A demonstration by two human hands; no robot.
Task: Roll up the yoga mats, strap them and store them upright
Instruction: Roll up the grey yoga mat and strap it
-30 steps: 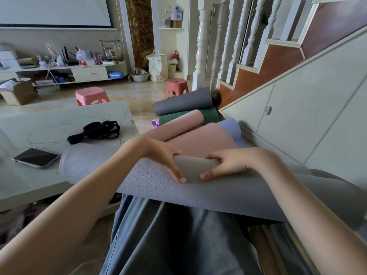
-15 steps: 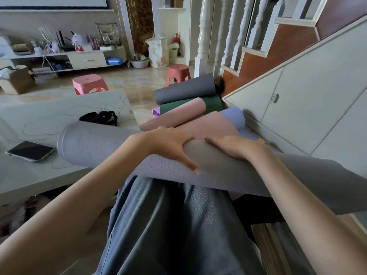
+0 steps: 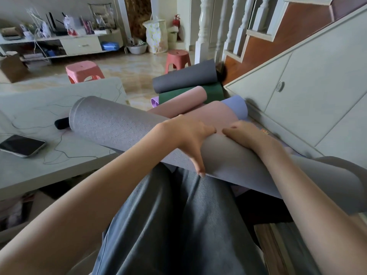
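Note:
A grey textured yoga mat (image 3: pixel 111 126) lies rolled across my lap, its left end over the pale table (image 3: pixel 39 171). My left hand (image 3: pixel 188 137) curls over the top of the roll, thumb pressing the loose front edge down. My right hand (image 3: pixel 244 133) grips the roll just to the right, fingers wrapped over its far side. Behind lie more mats: dark grey (image 3: pixel 184 78), green (image 3: pixel 212 92), pink (image 3: pixel 182 102), and a lilac one (image 3: pixel 236 104). A black strap (image 3: pixel 61 124) peeks out behind the roll's left end.
A phone (image 3: pixel 21 144) lies on the table at left. Two pink stools (image 3: pixel 83 71) stand on the floor beyond. A white stair cabinet (image 3: pixel 297 100) and banister (image 3: pixel 204 30) close off the right side. A shelf unit (image 3: pixel 79 44) lines the far wall.
Both hands have rolled the grey mat forward and slid over its top. The roll's left end has risen and now hides most of the black strap.

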